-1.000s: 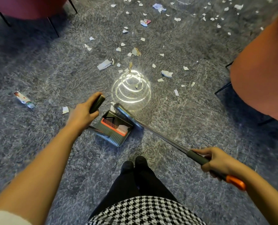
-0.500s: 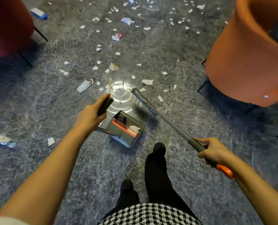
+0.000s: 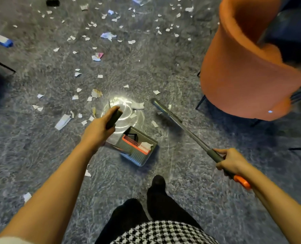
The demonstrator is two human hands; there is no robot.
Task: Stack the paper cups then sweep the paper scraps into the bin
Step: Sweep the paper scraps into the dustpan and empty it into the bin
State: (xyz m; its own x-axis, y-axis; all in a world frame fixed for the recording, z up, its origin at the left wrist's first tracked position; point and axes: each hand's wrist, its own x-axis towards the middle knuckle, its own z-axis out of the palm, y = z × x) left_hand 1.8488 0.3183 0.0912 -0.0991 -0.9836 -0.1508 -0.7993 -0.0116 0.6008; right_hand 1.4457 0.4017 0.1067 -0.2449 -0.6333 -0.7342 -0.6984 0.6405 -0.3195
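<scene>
On the floor (image 3: 40, 155), left and far of the dustpan (image 3: 141, 155), lie paper scraps (image 3: 137, 105): light, flimsy, likely to flutter, so swept, not pinched. Left hand (image 3: 97, 131) grips the dustpan handle; right hand (image 3: 231, 161), the broom (image 3: 190, 133) shaft.

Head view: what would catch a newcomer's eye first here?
White paper scraps litter the grey floor across the upper half, around a bright ring-shaped glare at the centre. Just below it the left hand holds a grey dustpan by its handle, while the right hand grips a broom that slants toward the scraps. A big orange chair fills the upper right.
</scene>
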